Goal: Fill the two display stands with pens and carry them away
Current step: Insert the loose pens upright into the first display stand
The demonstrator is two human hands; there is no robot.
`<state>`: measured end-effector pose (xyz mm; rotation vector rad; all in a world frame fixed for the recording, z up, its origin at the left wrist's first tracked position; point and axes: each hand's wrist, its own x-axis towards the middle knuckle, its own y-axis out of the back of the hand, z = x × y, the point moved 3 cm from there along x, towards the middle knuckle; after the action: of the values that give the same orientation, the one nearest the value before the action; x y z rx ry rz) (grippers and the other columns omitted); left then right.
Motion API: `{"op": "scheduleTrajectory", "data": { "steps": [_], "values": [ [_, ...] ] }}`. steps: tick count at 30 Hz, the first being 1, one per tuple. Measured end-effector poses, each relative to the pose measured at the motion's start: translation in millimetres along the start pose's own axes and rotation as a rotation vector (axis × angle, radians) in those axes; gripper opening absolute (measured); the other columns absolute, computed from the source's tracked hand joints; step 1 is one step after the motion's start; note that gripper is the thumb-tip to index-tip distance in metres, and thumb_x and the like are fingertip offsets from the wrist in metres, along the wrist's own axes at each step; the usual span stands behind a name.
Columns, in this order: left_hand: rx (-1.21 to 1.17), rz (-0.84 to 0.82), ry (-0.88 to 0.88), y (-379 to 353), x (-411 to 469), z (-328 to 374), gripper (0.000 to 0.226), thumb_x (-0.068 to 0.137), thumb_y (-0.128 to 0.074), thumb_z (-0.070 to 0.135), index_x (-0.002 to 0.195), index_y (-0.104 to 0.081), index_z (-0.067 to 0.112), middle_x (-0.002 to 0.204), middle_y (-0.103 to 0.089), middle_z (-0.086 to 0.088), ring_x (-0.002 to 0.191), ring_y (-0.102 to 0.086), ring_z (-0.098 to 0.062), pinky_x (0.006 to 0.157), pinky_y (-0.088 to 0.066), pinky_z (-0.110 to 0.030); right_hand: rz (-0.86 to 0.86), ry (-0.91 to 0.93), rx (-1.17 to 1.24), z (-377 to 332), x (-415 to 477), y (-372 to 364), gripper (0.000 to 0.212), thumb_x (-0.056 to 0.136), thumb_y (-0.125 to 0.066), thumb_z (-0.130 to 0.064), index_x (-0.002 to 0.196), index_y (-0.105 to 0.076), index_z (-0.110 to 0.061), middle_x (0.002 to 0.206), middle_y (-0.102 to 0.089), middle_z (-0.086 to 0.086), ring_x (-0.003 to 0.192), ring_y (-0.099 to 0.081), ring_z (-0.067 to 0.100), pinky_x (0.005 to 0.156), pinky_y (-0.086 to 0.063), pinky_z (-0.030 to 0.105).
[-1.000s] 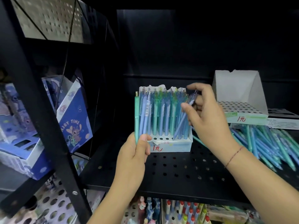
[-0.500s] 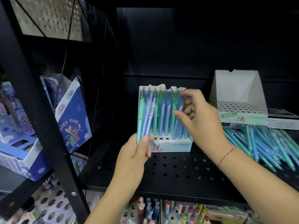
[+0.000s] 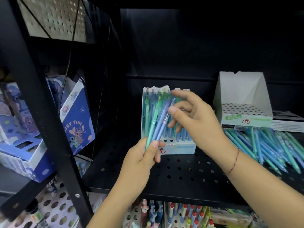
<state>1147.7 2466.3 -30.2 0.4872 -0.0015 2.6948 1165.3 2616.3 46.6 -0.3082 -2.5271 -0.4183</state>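
Dim overall, lit from front: pen stand [image 3: 177, 146] bright, bg behind it near black. Motion blur on right hand [image 3: 195, 119] and pens [image 3: 156, 127] in front of stand, w/ fisheye bend on post [image 3: 49, 120] far left of it.

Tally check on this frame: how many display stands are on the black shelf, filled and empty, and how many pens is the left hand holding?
Stand with pens: 1
Empty stand: 1
Pens gripped by the left hand: 3
Total: 5. The loose pile and the pens standing in the stand are too crowded to count.
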Motion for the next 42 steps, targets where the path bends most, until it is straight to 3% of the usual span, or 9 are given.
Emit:
{"op": "scheduleTrajectory", "data": {
  "steps": [6, 13, 17, 25, 28, 31, 39, 42],
  "values": [
    [0.014, -0.007, -0.010, 0.7, -0.8, -0.1, 0.030, 0.096, -0.040, 0.036, 0.093, -0.066, 0.022, 0.070, -0.062, -0.002, 0.054, -0.044, -0.008, 0.058, -0.041, -0.014, 0.077, 0.007, 0.143, 2.6, 2.4, -1.2, 0.019, 0.092, -0.058, -0.003, 0.108, -0.063, -0.011, 0.074, -0.066, 0.011, 0.060, -0.062, 0.016, 0.057, -0.051, 0.023],
    [-0.072, 0.131, -0.026, 6.3, 2.1, -2.2, 0.027, 0.099, -0.037, 0.029, 0.101, -0.063, 0.020, 0.072, -0.066, 0.003, 0.059, -0.053, -0.010, 0.056, -0.043, -0.020, 0.314, 0.151, -0.026, -4.2, 8.4, 35.6, 0.019, 0.092, -0.060, -0.008, 0.099, -0.060, -0.025, 0.075, -0.059, -0.001, 0.061, -0.061, 0.010, 0.059, -0.052, 0.021],
    [-0.051, 0.119, -0.031, 5.2, 2.8, -2.3, 0.027, 0.099, -0.037, 0.029, 0.100, -0.063, 0.020, 0.072, -0.065, 0.004, 0.060, -0.054, -0.010, 0.057, -0.044, -0.020, 0.262, 0.153, -0.259, 2.5, -0.2, 27.8, 0.022, 0.091, -0.061, -0.010, 0.105, -0.057, -0.027, 0.077, -0.060, -0.004, 0.065, -0.062, 0.008, 0.062, -0.053, 0.018],
    [-0.031, 0.104, -0.029, 5.2, 2.1, -2.4, 0.027, 0.101, -0.037, 0.028, 0.101, -0.063, 0.022, 0.072, -0.065, 0.003, 0.061, -0.054, -0.011, 0.057, -0.044, -0.021, 0.210, 0.229, -0.415, 11.1, -5.6, 15.3, 0.037, 0.091, -0.062, -0.018, 0.119, -0.044, -0.035, 0.080, -0.059, -0.001, 0.068, -0.063, 0.018, 0.065, -0.054, 0.036],
    [-0.025, 0.102, -0.032, 5.1, 2.1, -3.0, 0.027, 0.101, -0.037, 0.028, 0.101, -0.063, 0.023, 0.072, -0.065, 0.002, 0.061, -0.054, -0.012, 0.057, -0.044, -0.021, 0.222, 0.289, -0.520, 12.9, -5.6, 13.8, 0.030, 0.091, -0.062, -0.019, 0.117, -0.049, -0.027, 0.083, -0.055, -0.009, 0.064, -0.058, 0.012, 0.062, -0.050, 0.026],
    [-0.019, 0.098, -0.032, 4.7, 2.5, -3.1, 0.026, 0.100, -0.038, 0.029, 0.101, -0.063, 0.024, 0.072, -0.066, 0.003, 0.061, -0.054, -0.012, 0.057, -0.043, -0.021, 0.260, 0.369, -0.623, 11.2, -4.6, 15.9, 0.027, 0.091, -0.063, -0.016, 0.117, -0.057, -0.016, 0.086, -0.048, -0.004, 0.065, -0.048, 0.016, 0.061, -0.043, 0.021],
    [0.014, 0.065, -0.014, 4.7, 1.8, -4.0, 0.027, 0.098, -0.039, 0.034, 0.098, -0.066, 0.031, 0.069, -0.061, 0.005, 0.057, -0.048, -0.008, 0.059, -0.041, -0.014, 0.203, 0.301, -0.688, 15.8, -1.8, 15.8, 0.033, 0.092, -0.060, -0.021, 0.126, -0.058, -0.022, 0.083, -0.045, -0.005, 0.063, -0.047, 0.012, 0.062, -0.047, 0.027],
    [0.027, 0.047, -0.008, 4.7, 1.7, -4.5, 0.027, 0.099, -0.040, 0.035, 0.097, -0.067, 0.034, 0.067, -0.058, 0.004, 0.055, -0.044, -0.007, 0.060, -0.040, -0.013, 0.230, 0.297, -0.624, 7.9, -4.4, 14.7, 0.031, 0.093, -0.060, -0.022, 0.124, -0.059, -0.022, 0.089, -0.048, -0.006, 0.067, -0.049, 0.014, 0.064, -0.045, 0.020]
  ]
}}
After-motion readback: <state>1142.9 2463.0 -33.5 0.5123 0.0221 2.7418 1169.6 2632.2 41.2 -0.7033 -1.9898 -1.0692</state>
